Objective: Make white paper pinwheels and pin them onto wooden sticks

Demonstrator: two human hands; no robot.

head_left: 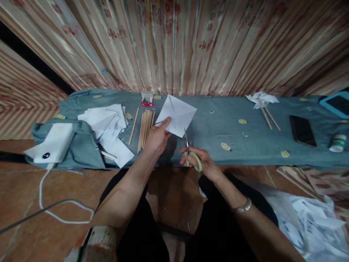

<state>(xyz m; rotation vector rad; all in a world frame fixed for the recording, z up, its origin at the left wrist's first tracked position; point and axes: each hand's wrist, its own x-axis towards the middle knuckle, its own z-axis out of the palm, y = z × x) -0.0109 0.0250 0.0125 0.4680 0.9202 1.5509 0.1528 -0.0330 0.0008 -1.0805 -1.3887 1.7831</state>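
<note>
My left hand [159, 137] pinches a square white sheet of paper [178, 112] by its left corner, thumb on top. Crease lines cross the sheet, and a slit shows near its upper corner. In my right hand [200, 160] is a pair of scissors [194, 160] with light green handles. Its blades meet the sheet's lower corner; whether they are parted is hard to make out. Beside my left hand lie a bundle of wooden sticks [144, 129] and one loose stick [133, 127]. Behind them sits a small red and white box [147, 99] of metal pins.
A pile of white paper [105, 122] lies left on the green cloth [218, 123], near a white device [56, 142] with a cable. To the right are paper pinwheels [263, 99], a phone [302, 130], a blue-framed device [338, 103] and a small roll [338, 143]. A plastic bag [311, 222] holds paper.
</note>
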